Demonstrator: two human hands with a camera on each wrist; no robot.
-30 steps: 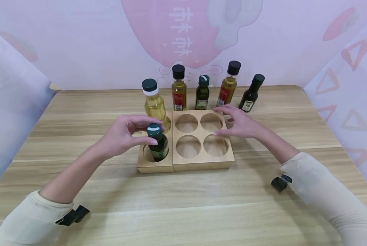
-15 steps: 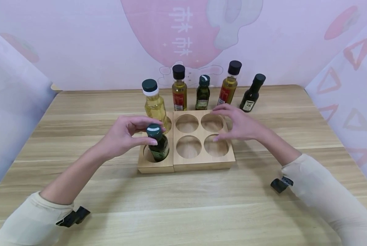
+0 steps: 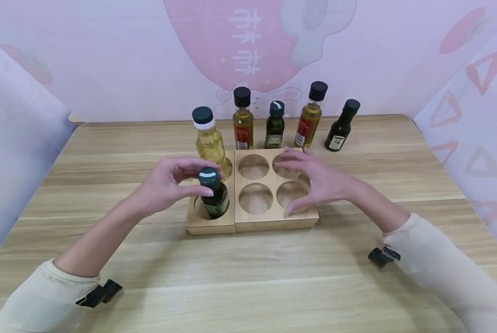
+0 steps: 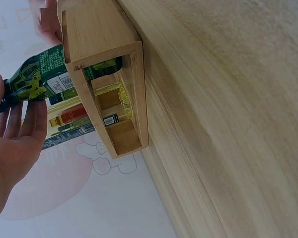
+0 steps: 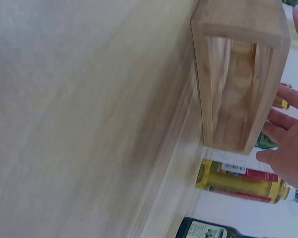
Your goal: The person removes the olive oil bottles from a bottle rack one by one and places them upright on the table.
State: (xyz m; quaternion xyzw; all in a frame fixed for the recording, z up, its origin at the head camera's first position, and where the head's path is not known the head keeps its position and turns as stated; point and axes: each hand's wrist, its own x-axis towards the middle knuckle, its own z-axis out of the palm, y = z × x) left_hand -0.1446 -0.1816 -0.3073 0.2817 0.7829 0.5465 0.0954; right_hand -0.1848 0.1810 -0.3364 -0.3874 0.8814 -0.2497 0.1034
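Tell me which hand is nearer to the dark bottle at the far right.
Right. The right hand is over the four-hole rack, in front and left of that dark bottle; the left hand is farther left, beyond the rack, holding a green-capped bottle.

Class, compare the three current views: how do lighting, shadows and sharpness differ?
Head view: bright, soft shadows on the wooden table; left wrist view: dimmer and turned sideways, wooden bottle rack crisper than the smooth-looking table grain; right wrist view: also dim, a diffuse shadow across the hazy table.
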